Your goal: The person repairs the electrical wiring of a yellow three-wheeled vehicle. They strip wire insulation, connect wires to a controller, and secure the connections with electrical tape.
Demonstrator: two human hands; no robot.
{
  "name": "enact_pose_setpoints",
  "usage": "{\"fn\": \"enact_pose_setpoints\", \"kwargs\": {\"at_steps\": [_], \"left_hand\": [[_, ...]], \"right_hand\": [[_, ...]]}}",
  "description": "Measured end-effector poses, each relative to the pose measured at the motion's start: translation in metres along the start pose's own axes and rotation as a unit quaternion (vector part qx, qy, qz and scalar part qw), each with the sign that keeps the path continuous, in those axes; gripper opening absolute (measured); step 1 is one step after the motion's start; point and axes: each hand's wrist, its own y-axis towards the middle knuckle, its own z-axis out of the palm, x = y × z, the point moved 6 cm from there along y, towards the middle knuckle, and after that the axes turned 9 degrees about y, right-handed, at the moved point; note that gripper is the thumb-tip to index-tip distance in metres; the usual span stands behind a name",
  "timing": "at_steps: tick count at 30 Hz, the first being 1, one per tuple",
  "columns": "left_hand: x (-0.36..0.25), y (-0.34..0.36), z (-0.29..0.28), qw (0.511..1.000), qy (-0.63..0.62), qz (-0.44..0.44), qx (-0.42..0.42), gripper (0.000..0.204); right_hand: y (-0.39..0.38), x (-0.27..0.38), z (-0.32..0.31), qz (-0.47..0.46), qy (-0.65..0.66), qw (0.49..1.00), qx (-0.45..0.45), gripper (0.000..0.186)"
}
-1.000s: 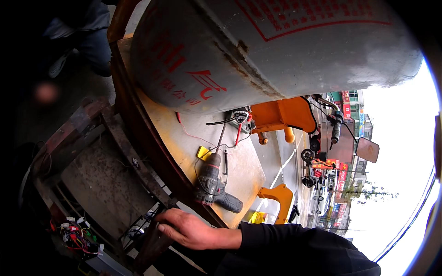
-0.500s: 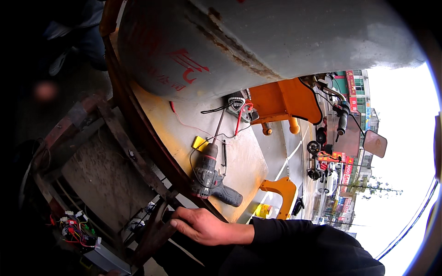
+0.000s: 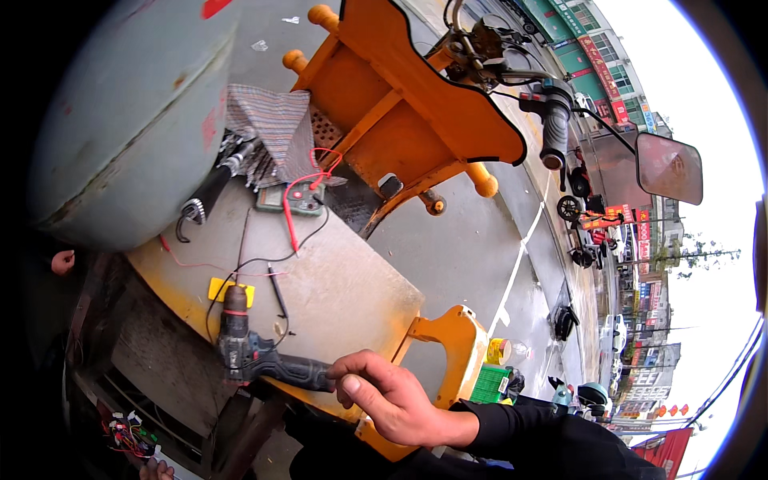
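My right hand [image 3: 392, 404] is at the butt of the cordless drill's [image 3: 276, 366] black handle, fingers bent and thumb apart. Its fingertips seem to touch the handle; the lower fingers are hidden. The drill lies on a worn board [image 3: 348, 276], its long bit across a yellow piece [image 3: 218, 290]. At the lower left edge, the fingertips of my left hand [image 3: 158, 470] rest round a silver controller box, mostly cut off, with a bundle of coloured wires [image 3: 128, 436]. Beyond the drill are a multimeter [image 3: 302, 200], its red probe [image 3: 289, 228] and black probe [image 3: 278, 294].
A grey gas cylinder [image 3: 136, 120] looms at the upper left beside a striped cloth [image 3: 268, 120]. Orange wooden furniture [image 3: 392, 112] and a handlebar [image 3: 554, 132] with mirror [image 3: 670, 170] are beyond. Another person's hand [image 3: 62, 262] shows at the left.
The view has swung, so the cylinder sits farther left and more of the orange furniture shows. My right hand has come from the dark frame at the board's edge to the drill's handle.
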Motion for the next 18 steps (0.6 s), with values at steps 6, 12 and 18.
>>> {"fn": "enact_pose_setpoints", "kwargs": {"at_steps": [6,12,18], "left_hand": [[-0.101,-0.08,0.05,0.991,-0.028,0.128,-0.011,0.03],[-0.196,-0.169,0.074,0.984,0.022,0.179,-0.016,0.034],[-0.298,-0.268,0.142,0.966,0.118,0.228,-0.024,0.032]], "right_hand": [[-0.08,0.006,-0.144,-0.132,0.144,0.978,-0.07,0.026],[-0.088,0.0,-0.278,-0.081,0.17,0.962,-0.197,0.021],[-0.052,0.045,-0.357,-0.075,0.178,0.977,-0.086,0.024]]}}
